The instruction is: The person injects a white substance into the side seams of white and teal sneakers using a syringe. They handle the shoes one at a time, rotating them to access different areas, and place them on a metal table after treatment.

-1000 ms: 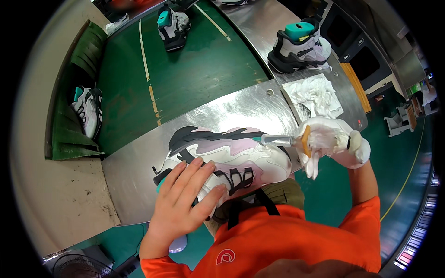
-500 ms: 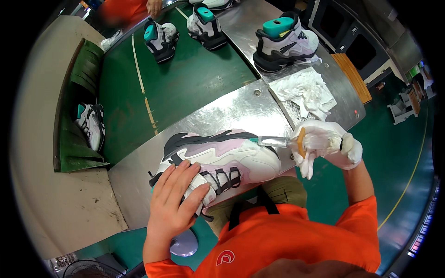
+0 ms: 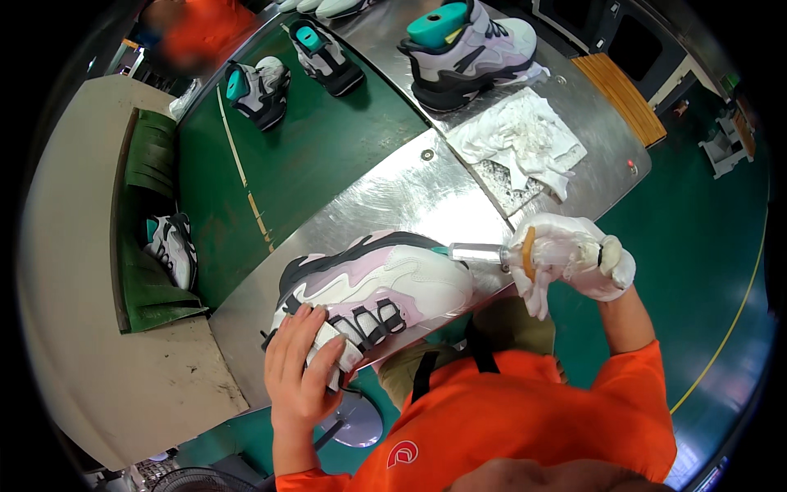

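A white, pale-purple and black sneaker [image 3: 402,275] lies on its side on the metal bench, sole edge facing away from me and toe to the right. My bare left hand [image 3: 302,357] is closed over its tongue and collar, the fingers lying across the upper near the black laces. In a white glove, my right hand [image 3: 574,256] grips a clear syringe [image 3: 477,252] with an orange-brown flange. The syringe's green tip touches or nearly touches the seam between sole and upper near the toe. What lies under my left palm is hidden.
Beyond the metal bench [image 3: 361,213] runs a green belt [image 3: 328,148] carrying two shoes. Another shoe [image 3: 471,53] with a teal insert stands at the back right beside crumpled white cloths [image 3: 525,139]. One more shoe [image 3: 172,250] sits by the green flap at left. A co-worker's orange sleeve [image 3: 205,33] shows far left.
The view has shifted slightly. The syringe tip has moved a little along the toe seam, away from the toe end. My left hand keeps its hold on the sneaker.
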`<action>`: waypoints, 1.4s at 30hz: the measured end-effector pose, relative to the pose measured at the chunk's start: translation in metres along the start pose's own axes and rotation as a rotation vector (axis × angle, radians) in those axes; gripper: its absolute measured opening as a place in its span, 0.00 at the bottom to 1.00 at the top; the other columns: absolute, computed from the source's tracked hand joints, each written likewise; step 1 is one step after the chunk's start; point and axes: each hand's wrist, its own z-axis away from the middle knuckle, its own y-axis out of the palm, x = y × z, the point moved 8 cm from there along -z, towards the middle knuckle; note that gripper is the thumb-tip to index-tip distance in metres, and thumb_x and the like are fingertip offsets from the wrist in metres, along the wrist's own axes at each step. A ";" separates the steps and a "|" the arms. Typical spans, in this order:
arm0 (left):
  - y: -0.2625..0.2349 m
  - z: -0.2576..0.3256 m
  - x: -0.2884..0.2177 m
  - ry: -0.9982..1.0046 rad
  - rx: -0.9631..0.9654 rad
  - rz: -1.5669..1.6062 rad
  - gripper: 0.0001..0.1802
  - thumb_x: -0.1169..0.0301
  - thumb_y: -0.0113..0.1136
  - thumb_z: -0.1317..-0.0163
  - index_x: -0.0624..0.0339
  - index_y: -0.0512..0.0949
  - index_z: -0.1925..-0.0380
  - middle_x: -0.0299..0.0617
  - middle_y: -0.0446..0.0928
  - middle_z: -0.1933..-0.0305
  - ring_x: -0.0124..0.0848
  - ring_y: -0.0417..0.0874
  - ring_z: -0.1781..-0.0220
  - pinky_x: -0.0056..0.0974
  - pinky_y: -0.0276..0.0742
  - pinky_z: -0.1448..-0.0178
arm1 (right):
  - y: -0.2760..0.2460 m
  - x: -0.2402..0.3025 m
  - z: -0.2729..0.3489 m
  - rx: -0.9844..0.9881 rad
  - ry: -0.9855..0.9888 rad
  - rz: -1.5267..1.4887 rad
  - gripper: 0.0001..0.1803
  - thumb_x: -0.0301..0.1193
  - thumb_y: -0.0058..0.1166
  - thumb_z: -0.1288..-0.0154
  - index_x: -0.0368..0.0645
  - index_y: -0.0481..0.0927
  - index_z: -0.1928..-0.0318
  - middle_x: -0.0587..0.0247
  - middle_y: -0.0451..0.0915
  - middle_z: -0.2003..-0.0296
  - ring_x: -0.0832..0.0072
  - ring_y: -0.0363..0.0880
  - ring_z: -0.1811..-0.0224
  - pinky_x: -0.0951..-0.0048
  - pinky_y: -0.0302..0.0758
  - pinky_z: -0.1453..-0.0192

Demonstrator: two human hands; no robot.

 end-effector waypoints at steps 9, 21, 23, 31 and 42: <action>0.007 0.024 -0.039 -0.002 -0.093 -0.199 0.20 0.68 0.70 0.48 0.48 0.78 0.54 0.50 0.81 0.47 0.47 0.83 0.47 0.43 0.76 0.50 | -0.017 -0.027 0.019 -0.027 -0.112 -0.156 0.65 0.61 0.69 0.65 0.23 0.61 0.36 0.32 0.78 0.57 0.46 0.85 0.64 0.52 0.84 0.63; 0.020 0.033 -0.070 -0.058 -0.166 -0.325 0.19 0.62 0.70 0.45 0.48 0.78 0.53 0.49 0.81 0.49 0.47 0.83 0.49 0.42 0.77 0.49 | -0.014 -0.055 0.039 -0.109 -0.280 -0.367 0.63 0.65 0.62 0.68 0.24 0.64 0.41 0.44 0.76 0.61 0.59 0.84 0.66 0.64 0.85 0.65; 0.022 0.035 -0.071 -0.048 -0.168 -0.341 0.18 0.62 0.68 0.44 0.48 0.78 0.53 0.49 0.81 0.50 0.47 0.82 0.50 0.42 0.77 0.49 | -0.011 -0.057 0.043 -0.130 -0.306 -0.388 0.62 0.66 0.60 0.67 0.25 0.64 0.42 0.45 0.75 0.61 0.60 0.84 0.65 0.64 0.85 0.65; 0.024 0.036 -0.075 -0.034 -0.180 -0.350 0.16 0.65 0.66 0.41 0.48 0.78 0.52 0.50 0.81 0.50 0.47 0.82 0.49 0.42 0.77 0.49 | -0.001 -0.058 0.052 -0.174 -0.343 -0.337 0.61 0.67 0.59 0.66 0.25 0.63 0.43 0.46 0.75 0.61 0.59 0.83 0.63 0.62 0.85 0.64; 0.028 0.035 -0.074 -0.026 -0.209 -0.340 0.15 0.71 0.64 0.41 0.48 0.80 0.52 0.50 0.82 0.50 0.47 0.82 0.49 0.41 0.76 0.49 | 0.005 -0.053 0.056 -0.299 -0.264 -0.221 0.65 0.68 0.62 0.65 0.23 0.60 0.39 0.45 0.75 0.58 0.57 0.84 0.60 0.61 0.86 0.61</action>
